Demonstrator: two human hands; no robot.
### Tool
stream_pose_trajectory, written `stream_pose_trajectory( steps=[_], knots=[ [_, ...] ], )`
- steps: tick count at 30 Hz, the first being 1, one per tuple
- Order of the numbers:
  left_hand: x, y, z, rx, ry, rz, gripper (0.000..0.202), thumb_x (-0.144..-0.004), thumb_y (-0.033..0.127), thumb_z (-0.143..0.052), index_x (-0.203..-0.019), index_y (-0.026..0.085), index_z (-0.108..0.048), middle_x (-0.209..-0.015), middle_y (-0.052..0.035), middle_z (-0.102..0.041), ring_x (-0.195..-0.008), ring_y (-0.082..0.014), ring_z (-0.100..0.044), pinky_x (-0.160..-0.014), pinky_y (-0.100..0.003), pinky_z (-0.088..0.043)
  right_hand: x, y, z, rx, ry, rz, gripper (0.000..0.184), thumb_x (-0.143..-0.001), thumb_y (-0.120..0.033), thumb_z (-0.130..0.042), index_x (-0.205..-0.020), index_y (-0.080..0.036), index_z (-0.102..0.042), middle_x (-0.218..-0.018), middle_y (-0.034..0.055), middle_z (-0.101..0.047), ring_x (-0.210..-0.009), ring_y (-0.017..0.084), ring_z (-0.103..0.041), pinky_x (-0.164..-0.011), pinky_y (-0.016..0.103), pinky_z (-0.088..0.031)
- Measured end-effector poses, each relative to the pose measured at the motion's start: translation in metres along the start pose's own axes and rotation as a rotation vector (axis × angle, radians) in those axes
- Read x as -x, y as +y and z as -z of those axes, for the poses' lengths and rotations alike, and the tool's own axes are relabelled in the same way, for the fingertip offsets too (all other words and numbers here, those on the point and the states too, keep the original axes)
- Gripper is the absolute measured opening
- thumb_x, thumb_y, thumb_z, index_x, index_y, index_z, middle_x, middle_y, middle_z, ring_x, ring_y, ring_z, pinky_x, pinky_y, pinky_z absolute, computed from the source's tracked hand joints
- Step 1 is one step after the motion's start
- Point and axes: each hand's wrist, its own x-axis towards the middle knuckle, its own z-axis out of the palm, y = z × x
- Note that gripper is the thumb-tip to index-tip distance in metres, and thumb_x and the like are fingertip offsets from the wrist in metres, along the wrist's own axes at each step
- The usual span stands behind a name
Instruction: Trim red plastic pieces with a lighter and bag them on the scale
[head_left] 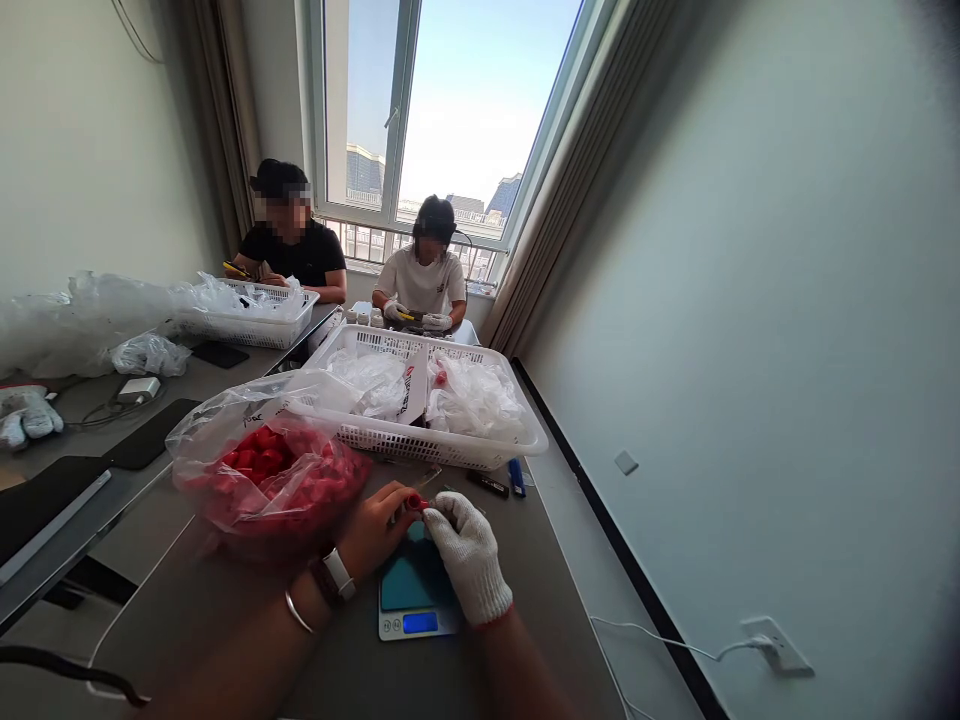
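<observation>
Between my two hands is a small red plastic part [417, 502] with a round opening, held just above a digital scale [409, 585]. My left hand [377, 530], bare and with a watch at the wrist, pinches the part from the left. From the right, the gloved fingertips of my right hand [463, 548] are closed on it too. The scale has a teal platform and a lit blue display, partly hidden by my hands. Left of my hands sits a clear plastic bag [225, 440] full of similar red parts, its mouth open.
A white plastic basket [480, 455] with clear bags and a cardboard divider stands beyond my hands. A black object [487, 484] and a blue one [516, 478] lie near it. Two people sit by the window. Another basket [281, 335] and a glove [28, 415] are at left.
</observation>
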Motion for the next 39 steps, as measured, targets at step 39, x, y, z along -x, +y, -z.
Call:
stream_pose_trajectory(
  steps=[39],
  knots=[
    [0.002, 0.005, 0.002, 0.086, -0.101, -0.016, 0.045, -0.102, 0.042, -0.016, -0.072, 0.021, -0.044, -0.074, -0.0035, -0.050, -0.070, -0.0189, -0.048, -0.067, -0.033, -0.043, 0.000, -0.021, 0.003, 0.106, -0.319, 0.182, 0.017, -0.086, -0.023, -0.055, -0.083, -0.020, -0.071, -0.069, -0.0003, -0.061, -0.063, 0.013, -0.053, -0.063, 0.024, -0.042]
  ],
)
